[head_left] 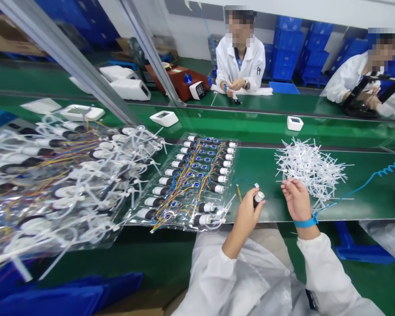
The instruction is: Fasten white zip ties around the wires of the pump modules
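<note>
My left hand (248, 210) is wrapped around a small cylindrical motor (259, 197) with a black body and a whitish end. Thin wires with a small white connector (256, 185) trail from it. My right hand (296, 197), with a blue wrist strap (306, 222), has its fingertips pinched at the near-left edge of a pile of short thin white tubes (311, 169). Whatever sits between those fingertips is too small to make out. Left of my hands, a clear plastic tray (184, 199) holds rows of similar motors with coloured wires.
Stacked clear trays (69, 184) of motors with white tubing crowd the left. A coiled blue cord (378, 172) runs rightward from my wrist strap. White devices (164, 118) stand on the green belt beyond. Two co-workers in white coats (258, 61) sit opposite. A metal post (151, 52) rises at left.
</note>
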The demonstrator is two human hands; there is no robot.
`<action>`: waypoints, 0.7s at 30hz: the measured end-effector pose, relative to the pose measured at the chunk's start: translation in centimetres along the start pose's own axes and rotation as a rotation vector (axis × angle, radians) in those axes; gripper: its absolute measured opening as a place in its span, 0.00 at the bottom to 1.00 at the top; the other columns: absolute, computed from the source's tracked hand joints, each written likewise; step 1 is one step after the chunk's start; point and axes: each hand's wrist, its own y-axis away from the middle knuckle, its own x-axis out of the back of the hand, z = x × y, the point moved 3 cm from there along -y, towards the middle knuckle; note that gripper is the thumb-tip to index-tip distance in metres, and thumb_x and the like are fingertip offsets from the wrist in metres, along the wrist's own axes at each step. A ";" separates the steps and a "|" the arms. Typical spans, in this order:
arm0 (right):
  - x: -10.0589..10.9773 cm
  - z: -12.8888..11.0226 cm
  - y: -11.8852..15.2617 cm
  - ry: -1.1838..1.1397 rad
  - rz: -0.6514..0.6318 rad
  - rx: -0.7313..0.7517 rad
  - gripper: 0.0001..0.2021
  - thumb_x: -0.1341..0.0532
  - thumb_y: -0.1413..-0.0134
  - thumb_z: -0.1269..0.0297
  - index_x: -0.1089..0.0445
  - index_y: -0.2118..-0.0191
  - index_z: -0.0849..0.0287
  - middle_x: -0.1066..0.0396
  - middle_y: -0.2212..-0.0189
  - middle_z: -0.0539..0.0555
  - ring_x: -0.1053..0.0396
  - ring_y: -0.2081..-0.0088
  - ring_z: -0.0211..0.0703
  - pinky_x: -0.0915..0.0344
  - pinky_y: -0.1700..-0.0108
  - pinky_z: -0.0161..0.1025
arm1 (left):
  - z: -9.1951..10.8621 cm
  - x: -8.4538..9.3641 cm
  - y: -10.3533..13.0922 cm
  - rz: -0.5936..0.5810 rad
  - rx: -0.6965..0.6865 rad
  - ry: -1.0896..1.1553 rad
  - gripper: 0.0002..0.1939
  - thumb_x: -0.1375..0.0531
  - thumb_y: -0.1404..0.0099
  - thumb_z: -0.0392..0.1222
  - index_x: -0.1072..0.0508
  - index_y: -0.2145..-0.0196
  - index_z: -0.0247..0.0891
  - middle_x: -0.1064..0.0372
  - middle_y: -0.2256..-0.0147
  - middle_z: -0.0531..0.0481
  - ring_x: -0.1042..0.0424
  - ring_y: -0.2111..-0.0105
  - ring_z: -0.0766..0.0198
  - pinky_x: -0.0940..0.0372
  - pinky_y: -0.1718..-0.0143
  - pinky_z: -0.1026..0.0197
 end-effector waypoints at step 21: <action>-1.8 1.7 2.2 0.176 -0.324 -0.126 0.14 0.19 0.54 0.55 0.21 0.68 0.54 0.28 0.75 0.48 0.39 0.75 0.39 0.44 0.73 0.39 | 1.7 0.0 -0.1 -0.165 -0.043 -0.124 0.10 0.41 0.18 0.41 0.28 0.42 0.42 0.22 0.50 0.44 0.23 0.49 0.52 0.29 0.47 0.51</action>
